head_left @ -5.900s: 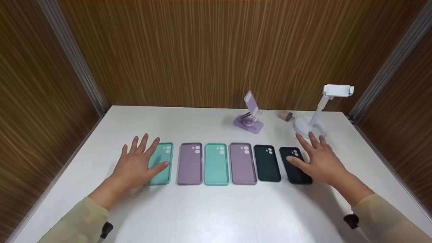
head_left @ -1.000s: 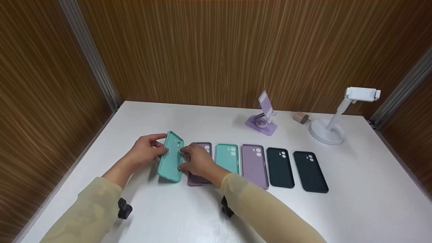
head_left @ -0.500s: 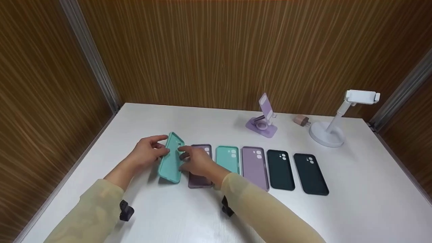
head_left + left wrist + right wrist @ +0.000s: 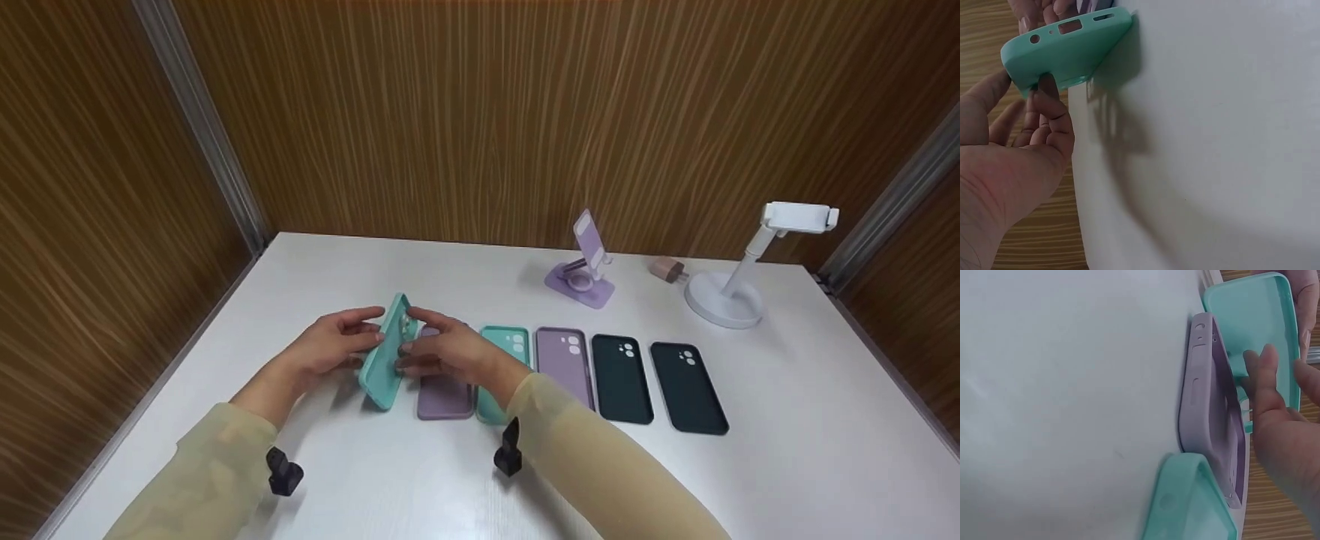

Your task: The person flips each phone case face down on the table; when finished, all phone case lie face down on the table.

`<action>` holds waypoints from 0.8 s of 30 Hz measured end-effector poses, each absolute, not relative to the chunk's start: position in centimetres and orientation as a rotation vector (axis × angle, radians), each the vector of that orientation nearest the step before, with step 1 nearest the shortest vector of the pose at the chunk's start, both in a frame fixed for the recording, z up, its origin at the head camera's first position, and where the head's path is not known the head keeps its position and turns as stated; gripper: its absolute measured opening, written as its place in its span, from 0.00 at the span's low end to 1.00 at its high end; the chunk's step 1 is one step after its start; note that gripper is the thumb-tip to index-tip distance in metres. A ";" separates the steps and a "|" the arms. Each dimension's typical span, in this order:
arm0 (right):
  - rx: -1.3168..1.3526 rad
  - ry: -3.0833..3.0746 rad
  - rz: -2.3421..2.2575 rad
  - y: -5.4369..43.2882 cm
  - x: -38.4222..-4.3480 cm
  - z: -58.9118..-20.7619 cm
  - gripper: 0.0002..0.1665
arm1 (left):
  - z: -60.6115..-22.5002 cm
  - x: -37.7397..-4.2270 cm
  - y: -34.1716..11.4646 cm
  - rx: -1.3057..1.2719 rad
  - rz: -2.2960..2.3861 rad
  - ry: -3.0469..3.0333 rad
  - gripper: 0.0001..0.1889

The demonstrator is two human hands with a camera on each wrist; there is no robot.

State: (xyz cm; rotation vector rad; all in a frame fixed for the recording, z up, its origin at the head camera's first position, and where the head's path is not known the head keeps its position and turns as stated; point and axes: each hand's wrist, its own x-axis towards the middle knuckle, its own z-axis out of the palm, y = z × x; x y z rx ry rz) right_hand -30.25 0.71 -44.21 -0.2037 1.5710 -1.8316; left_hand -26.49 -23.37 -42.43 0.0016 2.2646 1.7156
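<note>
A mint green phone case (image 4: 384, 369) stands tilted on its edge between both hands, hollow side to the right. My left hand (image 4: 326, 349) holds it from the left, fingertips at its edge and back; in the left wrist view the fingers (image 4: 1047, 115) bend beneath its back, near the port holes. My right hand (image 4: 457, 352) has its index finger at the top edge and other fingertips over the hollow face; in the right wrist view its fingers (image 4: 1266, 379) look fairly straight there. A lavender phone case (image 4: 446, 401) lies right beside, partly covered by the right hand.
Further right lie another mint case (image 4: 491, 405), a second lavender case (image 4: 564, 356) and two black cases (image 4: 622, 382). Behind them stand a purple phone stand (image 4: 581, 277), a pink-brown charger plug (image 4: 667, 270) and a white phone stand (image 4: 724, 300). Wood-grain panels (image 4: 450, 120) enclose the white table.
First both hands were spread above the row and the mint case lay flat at its left end. Now it is raised between them; over the last second it has turned more edge-on, rightward.
</note>
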 end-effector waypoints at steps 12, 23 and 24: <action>-0.242 1.488 -1.910 1.4 -30.0 -44.8 0.43 | -43.9 -26.3 -22.3 0.037 1.863 2.103 0.33; -0.255 1.480 -1.935 1.7 -29.9 -44.9 0.42 | -44.2 -26.2 -21.5 0.019 1.919 2.049 0.31; -0.250 1.485 -1.938 1.7 -29.9 -44.9 0.42 | -44.2 -26.2 -21.4 0.014 1.922 2.045 0.30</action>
